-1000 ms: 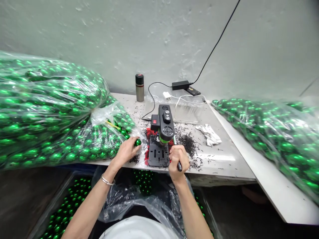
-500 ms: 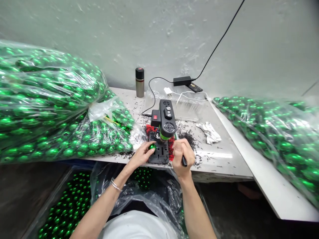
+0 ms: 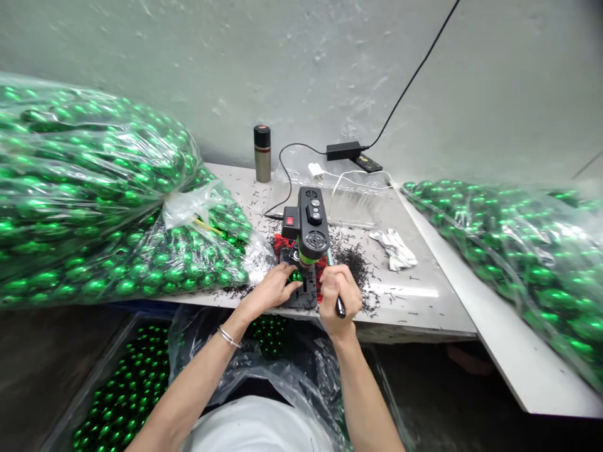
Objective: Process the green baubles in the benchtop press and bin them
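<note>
A small black bench drill press (image 3: 313,220) stands near the table's front edge, its round head over a slotted black base plate (image 3: 301,299). Between the thumb and fingers of my left hand (image 3: 272,287) is a shiny green ball (image 3: 295,276), just above that plate and close to the head. The ball's contact with the tool is hidden. My right hand (image 3: 340,290) is wrapped round the lever handle (image 3: 340,307) on the machine's right side; the black end sticks out below my fist.
Clear bags of green balls (image 3: 94,207) lie left and right (image 3: 532,263). A flask (image 3: 262,157), power adapter (image 3: 343,150), white gloves (image 3: 394,248) and clear plastic tray (image 3: 358,204) are on the table (image 3: 414,301). Black shavings surround the machine. Green balls (image 3: 127,383) fill a container below.
My left hand has moved a little right with the green ball, nearer the drill head. My right hand, still on the lever handle, has shifted slightly left.
</note>
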Demonstrator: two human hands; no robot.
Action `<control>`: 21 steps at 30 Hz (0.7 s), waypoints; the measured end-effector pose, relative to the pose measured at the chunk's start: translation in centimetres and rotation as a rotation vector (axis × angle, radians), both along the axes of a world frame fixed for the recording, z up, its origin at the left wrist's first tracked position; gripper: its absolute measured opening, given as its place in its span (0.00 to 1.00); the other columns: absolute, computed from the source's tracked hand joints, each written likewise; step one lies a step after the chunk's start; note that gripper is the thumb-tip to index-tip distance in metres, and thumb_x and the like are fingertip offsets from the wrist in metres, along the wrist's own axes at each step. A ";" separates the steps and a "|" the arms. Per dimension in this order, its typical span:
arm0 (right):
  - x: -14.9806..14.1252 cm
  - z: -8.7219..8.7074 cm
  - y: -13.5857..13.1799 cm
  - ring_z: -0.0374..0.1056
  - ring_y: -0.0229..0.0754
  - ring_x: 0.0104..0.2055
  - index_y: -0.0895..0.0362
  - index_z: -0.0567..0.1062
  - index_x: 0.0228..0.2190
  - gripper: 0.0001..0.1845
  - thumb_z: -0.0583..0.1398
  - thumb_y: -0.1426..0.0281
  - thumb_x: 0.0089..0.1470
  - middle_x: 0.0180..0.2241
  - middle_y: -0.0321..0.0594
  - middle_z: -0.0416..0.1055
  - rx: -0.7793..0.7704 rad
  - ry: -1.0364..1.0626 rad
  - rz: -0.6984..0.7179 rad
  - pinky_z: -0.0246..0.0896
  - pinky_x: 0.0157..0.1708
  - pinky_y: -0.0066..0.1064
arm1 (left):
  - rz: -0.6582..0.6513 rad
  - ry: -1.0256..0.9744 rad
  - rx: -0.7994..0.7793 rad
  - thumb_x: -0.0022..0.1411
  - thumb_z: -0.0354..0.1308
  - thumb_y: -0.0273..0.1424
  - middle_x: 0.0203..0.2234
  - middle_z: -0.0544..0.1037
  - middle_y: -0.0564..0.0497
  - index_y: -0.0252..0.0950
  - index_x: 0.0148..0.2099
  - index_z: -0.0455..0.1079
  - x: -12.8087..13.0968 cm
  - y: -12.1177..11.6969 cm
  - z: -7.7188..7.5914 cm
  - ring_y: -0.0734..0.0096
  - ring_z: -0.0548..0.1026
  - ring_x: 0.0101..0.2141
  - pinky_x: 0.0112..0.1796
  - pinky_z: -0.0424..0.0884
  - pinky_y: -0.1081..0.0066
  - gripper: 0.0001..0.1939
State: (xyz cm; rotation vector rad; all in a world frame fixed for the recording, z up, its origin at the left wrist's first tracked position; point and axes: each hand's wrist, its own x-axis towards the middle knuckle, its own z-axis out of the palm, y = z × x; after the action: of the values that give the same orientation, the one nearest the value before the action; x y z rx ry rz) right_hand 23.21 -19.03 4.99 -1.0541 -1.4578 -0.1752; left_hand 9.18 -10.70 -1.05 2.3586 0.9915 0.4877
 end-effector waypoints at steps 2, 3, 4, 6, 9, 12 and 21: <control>0.0 0.0 0.0 0.62 0.36 0.28 0.54 0.64 0.25 0.14 0.51 0.80 0.60 0.25 0.35 0.63 -0.012 -0.003 -0.004 0.59 0.28 0.30 | -0.017 0.002 -0.017 0.67 0.55 0.36 0.44 0.77 0.40 0.32 0.57 0.69 -0.1 0.3 -0.1 0.55 0.76 0.47 0.50 0.71 0.59 0.20; 0.0 0.0 0.0 0.62 0.36 0.27 0.54 0.64 0.26 0.13 0.51 0.80 0.60 0.26 0.35 0.63 -0.012 -0.006 -0.005 0.59 0.28 0.30 | -0.014 -0.009 -0.029 0.67 0.56 0.37 0.44 0.77 0.40 0.32 0.57 0.69 -0.2 0.3 -0.2 0.55 0.76 0.47 0.50 0.71 0.59 0.20; 0.0 0.0 -0.1 0.61 0.36 0.27 0.54 0.64 0.26 0.13 0.51 0.80 0.60 0.26 0.35 0.64 -0.008 -0.008 -0.004 0.59 0.28 0.30 | -0.004 -0.026 -0.042 0.67 0.56 0.37 0.44 0.77 0.40 0.32 0.56 0.70 -0.2 0.4 -0.4 0.55 0.76 0.46 0.50 0.71 0.59 0.20; 0.0 0.0 0.0 0.62 0.36 0.27 0.54 0.64 0.26 0.13 0.51 0.80 0.60 0.26 0.35 0.64 0.000 -0.012 -0.002 0.58 0.28 0.29 | 0.027 -0.066 -0.066 0.66 0.57 0.37 0.44 0.77 0.41 0.32 0.55 0.70 -0.3 0.3 -0.9 0.55 0.76 0.46 0.50 0.72 0.60 0.19; 0.0 -0.1 0.0 0.62 0.36 0.27 0.54 0.65 0.25 0.13 0.51 0.80 0.60 0.25 0.35 0.64 0.006 -0.010 -0.001 0.58 0.27 0.30 | 0.047 -0.106 -0.083 0.67 0.57 0.37 0.45 0.77 0.41 0.32 0.55 0.71 -0.4 0.0 -1.4 0.56 0.76 0.47 0.51 0.71 0.60 0.19; 0.0 0.0 0.0 0.62 0.37 0.28 0.54 0.64 0.24 0.14 0.51 0.80 0.60 0.24 0.35 0.63 0.002 0.012 0.013 0.58 0.27 0.30 | 0.045 -0.096 -0.063 0.67 0.57 0.37 0.45 0.77 0.41 0.33 0.55 0.71 -0.2 0.1 -1.5 0.56 0.76 0.47 0.50 0.71 0.60 0.19; -0.1 0.3 -0.2 0.63 0.38 0.28 0.53 0.63 0.23 0.15 0.50 0.79 0.61 0.23 0.34 0.62 -0.020 0.042 -0.001 0.58 0.28 0.32 | 0.151 -0.191 0.021 0.66 0.58 0.40 0.42 0.78 0.43 0.36 0.51 0.74 0.3 -0.1 -2.6 0.56 0.75 0.45 0.48 0.69 0.57 0.16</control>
State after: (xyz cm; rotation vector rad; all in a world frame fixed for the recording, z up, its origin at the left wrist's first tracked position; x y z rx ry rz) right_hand 23.06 -19.22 5.25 -1.0687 -1.4234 -0.1391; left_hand 9.45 -10.82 -3.62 2.2158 1.0833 0.7686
